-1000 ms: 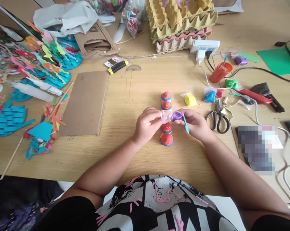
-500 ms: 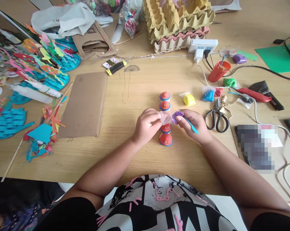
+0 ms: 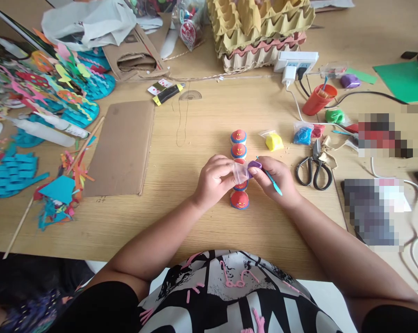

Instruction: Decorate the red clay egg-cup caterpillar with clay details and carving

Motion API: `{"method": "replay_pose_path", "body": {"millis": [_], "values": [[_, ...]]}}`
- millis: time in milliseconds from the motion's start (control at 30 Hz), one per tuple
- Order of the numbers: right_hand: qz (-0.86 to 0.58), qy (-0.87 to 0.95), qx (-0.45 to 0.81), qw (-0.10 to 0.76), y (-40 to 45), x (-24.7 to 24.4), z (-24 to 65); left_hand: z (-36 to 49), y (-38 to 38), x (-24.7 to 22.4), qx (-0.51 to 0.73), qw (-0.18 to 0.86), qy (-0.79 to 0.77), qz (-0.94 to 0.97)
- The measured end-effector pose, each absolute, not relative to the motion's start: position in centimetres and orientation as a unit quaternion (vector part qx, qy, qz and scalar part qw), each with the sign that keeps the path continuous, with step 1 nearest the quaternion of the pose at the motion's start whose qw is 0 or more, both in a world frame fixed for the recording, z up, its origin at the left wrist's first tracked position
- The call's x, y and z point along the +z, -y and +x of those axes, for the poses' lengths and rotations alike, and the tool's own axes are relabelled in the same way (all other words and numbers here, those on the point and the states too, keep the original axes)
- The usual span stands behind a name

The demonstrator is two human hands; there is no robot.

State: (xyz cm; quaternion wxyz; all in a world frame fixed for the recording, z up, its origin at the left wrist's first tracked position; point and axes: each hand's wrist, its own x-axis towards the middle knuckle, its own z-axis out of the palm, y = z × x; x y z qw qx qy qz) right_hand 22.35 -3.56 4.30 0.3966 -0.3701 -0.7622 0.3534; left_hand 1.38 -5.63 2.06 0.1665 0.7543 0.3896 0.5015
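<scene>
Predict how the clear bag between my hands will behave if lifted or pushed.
The clear bag is probably floppy, since its see-through film looks thin. With purple clay at one end, it may hang heavier there.

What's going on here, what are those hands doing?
A person's left hand pinches a clear plastic bag, while the right hand holds a purple lump against it and a small blue stick tool. I can't tell how much of the lump is inside the bag. Below them, a row of red-topped figures sits on the table, the middle ones partly hidden. Black-handled scissors lie nearby.
</scene>
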Motion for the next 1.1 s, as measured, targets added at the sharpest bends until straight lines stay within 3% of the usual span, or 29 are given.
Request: {"method": "replay_pose_path", "body": {"millis": [300,533,667,833,933,1100], "values": [[-0.359,0.771,0.333,0.406,3.7,4.1,22.1,1.8,5.9,2.3,0.513,0.114,-0.398,0.752],[-0.364,0.685,0.499,0.387,3.9,3.8,22.1,1.4,5.9,2.2,0.515,0.081,-0.392,0.758],[-0.360,0.667,0.511,0.406,3.9,3.4,22.1,1.4,5.9,2.2,0.522,0.093,-0.401,0.747],[-0.401,0.593,0.458,0.527,2.6,3.2,22.8,1.2,5.3,1.6,0.619,0.186,-0.437,0.626],[-0.415,0.519,0.441,0.603,1.4,2.8,23.3,1.0,4.8,1.2,0.673,0.308,-0.477,0.474],[-0.391,0.506,0.516,0.570,1.3,2.1,23.0,1.6,4.9,1.5,0.660,0.470,-0.458,0.366]]}}
